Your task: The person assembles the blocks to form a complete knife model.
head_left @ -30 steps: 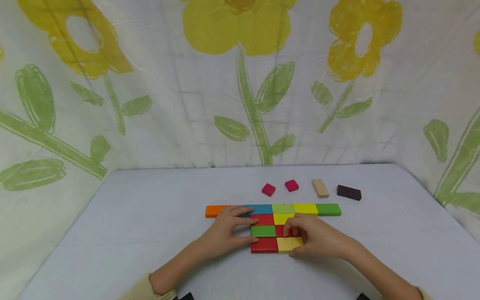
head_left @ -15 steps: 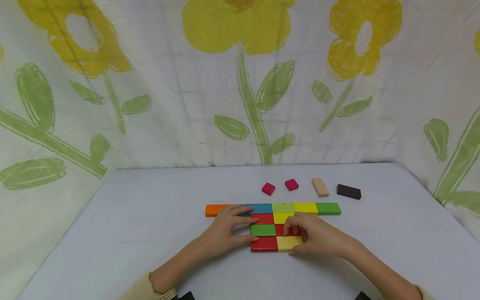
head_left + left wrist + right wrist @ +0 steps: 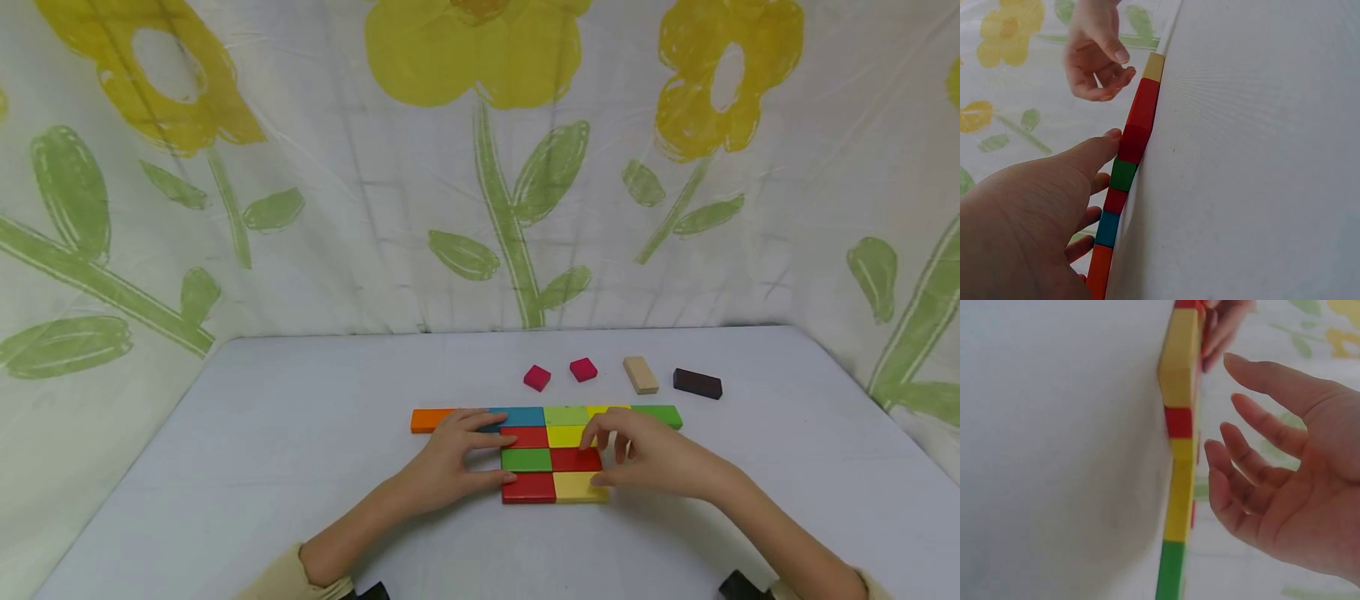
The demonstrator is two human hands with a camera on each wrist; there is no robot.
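The pale-yellow block (image 3: 574, 487) looks light, stiff; pinch its ends. Right grip (image 3: 656, 451) hangs wide above it; left grip (image 3: 454, 462) spreads against red block (image 3: 529, 489) leftward.

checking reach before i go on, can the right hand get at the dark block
Probably yes: the right hand holds nothing and the dark block lies uncovered; only the green end block seems in between, low enough to pass over.
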